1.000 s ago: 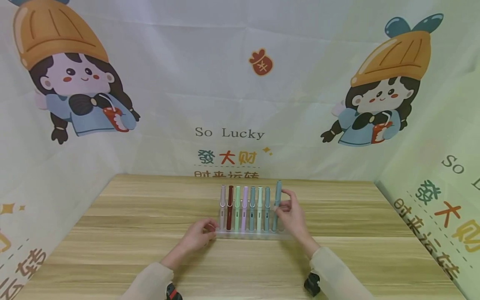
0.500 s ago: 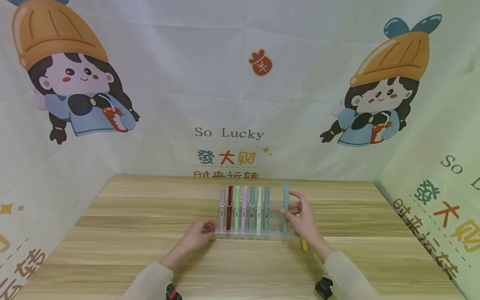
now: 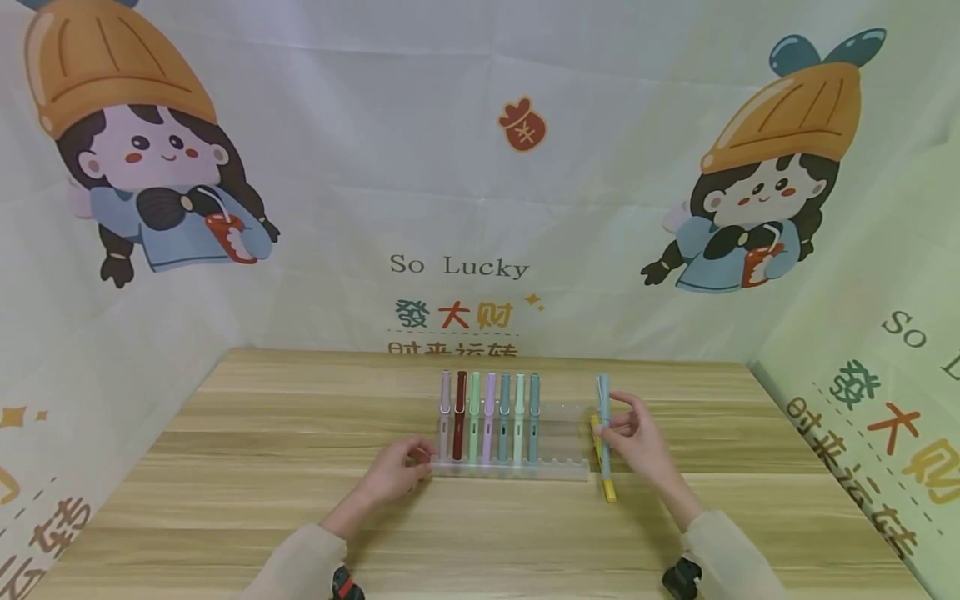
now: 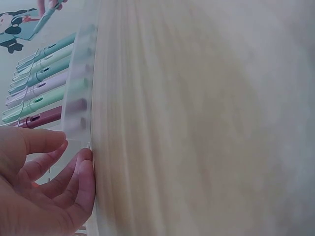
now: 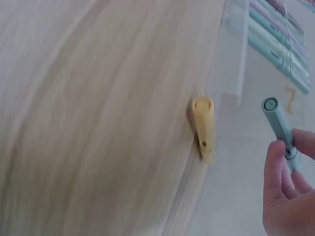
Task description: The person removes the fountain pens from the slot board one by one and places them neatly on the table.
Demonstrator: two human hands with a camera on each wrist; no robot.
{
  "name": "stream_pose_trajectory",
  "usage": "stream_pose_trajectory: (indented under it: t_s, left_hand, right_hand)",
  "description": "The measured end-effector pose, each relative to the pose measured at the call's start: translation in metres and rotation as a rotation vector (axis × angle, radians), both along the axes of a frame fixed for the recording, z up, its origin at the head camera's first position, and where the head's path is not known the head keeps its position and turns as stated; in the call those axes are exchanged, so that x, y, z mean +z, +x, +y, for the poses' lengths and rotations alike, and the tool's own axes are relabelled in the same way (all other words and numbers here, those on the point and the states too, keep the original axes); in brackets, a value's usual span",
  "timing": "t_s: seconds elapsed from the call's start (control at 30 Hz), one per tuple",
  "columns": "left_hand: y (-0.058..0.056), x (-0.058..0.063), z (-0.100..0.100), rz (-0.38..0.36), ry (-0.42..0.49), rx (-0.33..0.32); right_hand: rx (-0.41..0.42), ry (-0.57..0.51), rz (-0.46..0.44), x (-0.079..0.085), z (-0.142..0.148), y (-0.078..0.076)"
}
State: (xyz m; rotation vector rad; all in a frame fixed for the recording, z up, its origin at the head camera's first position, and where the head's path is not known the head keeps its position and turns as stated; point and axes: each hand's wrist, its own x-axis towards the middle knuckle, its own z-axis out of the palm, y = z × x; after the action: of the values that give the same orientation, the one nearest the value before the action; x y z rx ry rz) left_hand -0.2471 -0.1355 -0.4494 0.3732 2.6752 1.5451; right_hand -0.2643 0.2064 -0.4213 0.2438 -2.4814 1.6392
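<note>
A clear pen rack (image 3: 558,470) stands on the table with several capped pens upright in its left part: greyish pink, dark red (image 3: 461,417), green, lilac, blue-grey and pale mint ones. My left hand (image 3: 396,469) holds the rack's left end, thumb and bent fingers at its corner (image 4: 76,130). Off the rack's right end, my right hand (image 3: 637,435) pinches a light blue pen (image 3: 604,400) between thumb and fingers, nearly upright. Behind and below that pen lies a yellow pen (image 3: 610,492) on the table, partly hidden in the head view; the right wrist view shows the yellow pen (image 5: 204,125) beside the rack's end.
The wooden table (image 3: 300,400) reaches back to a printed cloth backdrop (image 3: 337,167), with more cloth at both sides. The rack's right part shows bare notches. Dark wrist devices (image 3: 682,577) sit at both sleeves.
My right hand has carried the light blue pen rightward out of the rack's right part, past its end. The yellow pen has come into sight. My left hand stays at the rack.
</note>
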Motion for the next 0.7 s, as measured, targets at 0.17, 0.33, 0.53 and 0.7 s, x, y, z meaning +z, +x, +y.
stream_pose_trajectory:
  t_s: [0.17,0.33,0.53,0.7]
  left_hand:
    - [0.0,0.0,0.0,0.002,-0.008,0.004]
    - [0.0,0.0,0.001,-0.004,-0.008,0.011]
    - [-0.001,0.0,0.001,-0.014,-0.01,0.016]
    - [0.0,0.001,0.001,-0.012,-0.012,0.013]
  right_hand:
    - [0.015,0.043,-0.062,-0.001,0.013,-0.001]
    - [0.013,0.085,-0.106,-0.005,0.021,-0.002]
    - [0.054,0.101,-0.154,-0.01,0.024,-0.001]
    - [0.068,0.133,-0.176,-0.017,0.025,-0.004]
